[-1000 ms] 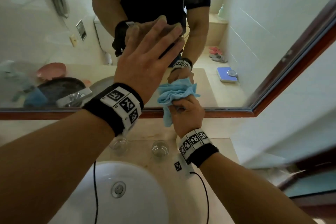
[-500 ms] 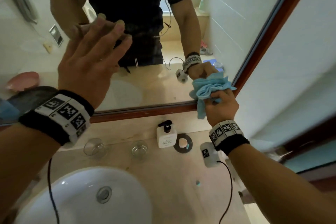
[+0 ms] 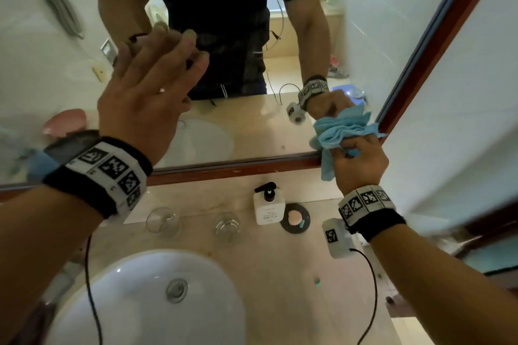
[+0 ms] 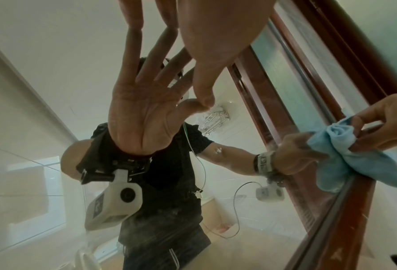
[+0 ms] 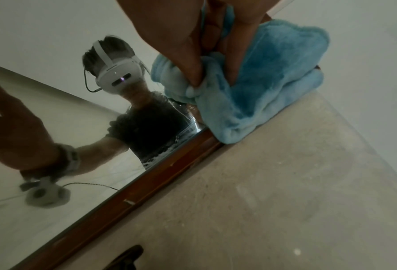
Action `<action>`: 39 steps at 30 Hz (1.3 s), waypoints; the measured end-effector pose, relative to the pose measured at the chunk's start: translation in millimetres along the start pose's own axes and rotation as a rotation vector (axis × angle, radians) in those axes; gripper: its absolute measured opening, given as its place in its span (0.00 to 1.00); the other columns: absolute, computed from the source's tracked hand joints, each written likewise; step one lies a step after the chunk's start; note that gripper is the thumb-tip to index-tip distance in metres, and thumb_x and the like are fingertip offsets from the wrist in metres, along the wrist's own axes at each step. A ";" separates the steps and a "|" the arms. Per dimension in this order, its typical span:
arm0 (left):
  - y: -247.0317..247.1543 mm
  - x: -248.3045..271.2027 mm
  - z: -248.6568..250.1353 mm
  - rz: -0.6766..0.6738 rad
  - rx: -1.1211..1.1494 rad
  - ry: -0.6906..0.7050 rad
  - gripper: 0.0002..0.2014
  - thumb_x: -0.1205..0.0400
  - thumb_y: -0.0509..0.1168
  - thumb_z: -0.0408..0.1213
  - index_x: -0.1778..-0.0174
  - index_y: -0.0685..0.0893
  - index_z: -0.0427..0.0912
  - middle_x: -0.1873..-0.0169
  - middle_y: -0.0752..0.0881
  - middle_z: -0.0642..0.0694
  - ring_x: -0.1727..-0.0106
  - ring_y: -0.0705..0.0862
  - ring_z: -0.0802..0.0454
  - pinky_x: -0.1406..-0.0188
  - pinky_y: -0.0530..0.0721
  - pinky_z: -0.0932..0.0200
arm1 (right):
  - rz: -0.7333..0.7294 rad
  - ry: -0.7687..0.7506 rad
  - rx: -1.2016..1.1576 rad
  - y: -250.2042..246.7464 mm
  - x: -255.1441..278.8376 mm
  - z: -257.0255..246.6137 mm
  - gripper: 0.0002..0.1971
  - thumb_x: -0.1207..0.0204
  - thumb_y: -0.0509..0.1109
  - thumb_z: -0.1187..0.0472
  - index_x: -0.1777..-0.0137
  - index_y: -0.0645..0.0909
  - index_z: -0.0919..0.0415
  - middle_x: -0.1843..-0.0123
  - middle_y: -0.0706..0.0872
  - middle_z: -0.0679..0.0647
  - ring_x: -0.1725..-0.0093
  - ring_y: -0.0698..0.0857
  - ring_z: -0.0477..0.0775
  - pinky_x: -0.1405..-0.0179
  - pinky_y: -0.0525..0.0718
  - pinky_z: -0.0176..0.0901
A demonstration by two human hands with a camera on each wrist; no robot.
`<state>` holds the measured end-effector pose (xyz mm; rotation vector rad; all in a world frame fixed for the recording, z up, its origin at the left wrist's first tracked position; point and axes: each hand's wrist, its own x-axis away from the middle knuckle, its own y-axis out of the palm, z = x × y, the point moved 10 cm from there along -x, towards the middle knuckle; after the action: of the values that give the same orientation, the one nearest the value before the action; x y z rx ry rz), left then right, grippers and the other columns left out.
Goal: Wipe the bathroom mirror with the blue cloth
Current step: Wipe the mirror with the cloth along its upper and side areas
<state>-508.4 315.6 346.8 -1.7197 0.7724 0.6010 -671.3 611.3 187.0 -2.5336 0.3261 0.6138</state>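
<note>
A beige stone counter holds a white round basin with a metal drain, two clear glasses, a white pump bottle and a dark round dish. Pale tiled walls enclose the corner, and the light is dim and greenish

Dim, greenish, even light; wide-angle bending at edges; slight motion blur throughout.

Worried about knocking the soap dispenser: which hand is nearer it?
Right hand, holding the blue cloth just above-right of the dispenser. Left hand is flat on the mirror, farther up-left.
</note>
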 end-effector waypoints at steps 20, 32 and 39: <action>2.5 14.8 -30.9 -0.022 0.077 0.101 0.26 0.16 0.66 0.30 0.21 0.72 0.45 0.18 0.67 0.44 0.17 0.62 0.44 0.20 0.64 0.37 | -0.132 -0.214 -0.108 135.8 99.8 -138.0 0.07 0.39 0.84 0.67 0.64 0.89 0.61 0.53 0.88 0.54 0.54 0.86 0.59 0.55 0.87 0.47; -3.0 39.9 -54.3 0.016 0.113 0.060 0.26 0.17 0.61 0.29 0.20 0.72 0.46 0.18 0.67 0.48 0.17 0.63 0.46 0.19 0.57 0.47 | -0.065 -0.159 -0.110 138.1 105.7 -144.6 0.09 0.41 0.85 0.69 0.67 0.88 0.62 0.54 0.87 0.54 0.54 0.87 0.59 0.54 0.87 0.46; -3.1 40.4 -54.3 0.026 0.104 0.080 0.25 0.14 0.58 0.27 0.21 0.72 0.46 0.19 0.69 0.46 0.17 0.64 0.45 0.19 0.57 0.46 | -0.099 -0.214 -0.074 132.6 102.9 -149.4 0.08 0.41 0.84 0.70 0.66 0.88 0.61 0.55 0.87 0.54 0.57 0.87 0.58 0.59 0.86 0.43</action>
<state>-478.9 256.0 333.9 -1.6486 0.8686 0.5032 -573.0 409.6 196.4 -2.5061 0.1032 0.8636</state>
